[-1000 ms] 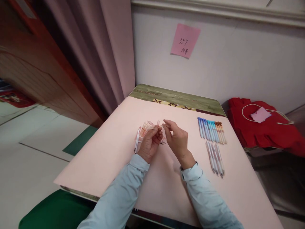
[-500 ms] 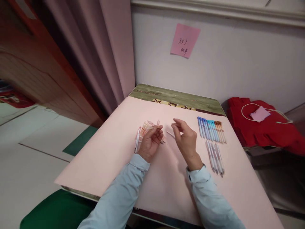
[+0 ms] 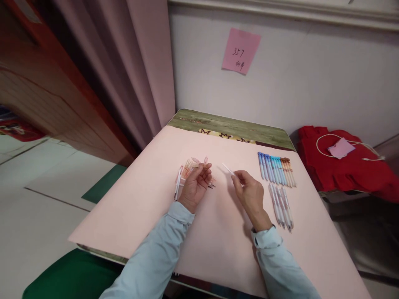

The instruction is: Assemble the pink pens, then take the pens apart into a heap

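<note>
My left hand (image 3: 195,185) is closed in a pinch over a loose pile of clear and pinkish pen parts (image 3: 187,168). Something small and pale shows at its fingertips, too unclear to name. A white pen (image 3: 178,182) with a dark end lies just left of that hand. To the right, my right hand (image 3: 250,192) pinches a thin white stick (image 3: 228,169), like a pen refill, which points up and left from the fingers. Dark tips (image 3: 211,185) stick out of the pile beside my left hand.
A row of pens (image 3: 277,170) with blue, light-blue and brown tops lies at the right. Below it are several clear-white pens (image 3: 281,207). Pink paper (image 3: 131,199) covers the table. Right of the table are a red cloth (image 3: 368,166) and a white cable (image 3: 324,136).
My right hand has moved slightly down and to the right, turning so the white stick now points up and left. My left hand has stayed nearly in place.
</note>
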{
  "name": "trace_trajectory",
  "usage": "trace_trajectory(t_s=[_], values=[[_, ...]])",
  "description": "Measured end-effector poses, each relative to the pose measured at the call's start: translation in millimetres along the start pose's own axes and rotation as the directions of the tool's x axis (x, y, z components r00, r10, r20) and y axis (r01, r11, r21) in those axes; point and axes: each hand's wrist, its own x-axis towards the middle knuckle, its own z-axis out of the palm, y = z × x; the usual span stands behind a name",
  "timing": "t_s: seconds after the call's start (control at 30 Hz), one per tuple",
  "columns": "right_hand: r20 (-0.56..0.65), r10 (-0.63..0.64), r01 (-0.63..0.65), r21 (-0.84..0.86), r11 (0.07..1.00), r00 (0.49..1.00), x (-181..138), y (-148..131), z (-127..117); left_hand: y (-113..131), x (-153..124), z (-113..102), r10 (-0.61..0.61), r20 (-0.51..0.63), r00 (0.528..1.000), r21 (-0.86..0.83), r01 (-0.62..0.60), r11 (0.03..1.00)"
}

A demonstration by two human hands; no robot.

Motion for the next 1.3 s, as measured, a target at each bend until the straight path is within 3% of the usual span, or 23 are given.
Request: trace_trajectory(t_s=[0.13,0.4,0.63,0.77,0.93,1.13,1.3], values=[[-0.085,-0.115,0.129,0.188,0.974,0.990,-4.7,-24.2,-19.6,-4.0,-1.7,0.5,-0.009,0.000,1.000,0.045,0.009,0.999],[-0.110,-0.200,0.213,0.120,0.970,0.974,-8.1,-30.8,-16.0,-4.5,-1.5,1.8,-0.002,0.023,1.000,0.109,-0.001,0.994],[-0.136,-0.245,0.255,0.062,0.965,0.960,-8.7,-26.9,-12.4,-10.5,-6.5,5.6,0.035,0.093,0.995,0.295,-0.061,0.954],[-0.118,-0.180,0.202,0.206,0.958,0.977,-10.9,-28.7,-7.0,-12.2,-7.9,6.3,0.049,0.117,0.992,0.350,-0.087,0.933],[-0.077,0.008,0.024,0.416,0.909,0.997,-17.0,-34.3,2.0,-11.3,-5.5,4.9,0.057,0.129,0.990,0.323,-0.096,0.942],[0.024,0.096,-0.095,0.492,0.865,0.995,-21.2,-36.2,5.0,-11.0,-4.5,2.1,0.024,0.159,0.987,0.287,-0.070,0.955],[0.064,0.093,-0.113,0.475,0.873,0.994,-20.3,-35.1,2.7,-10.0,-6.1,3.1,0.009,0.163,0.987,0.279,-0.055,0.959]])
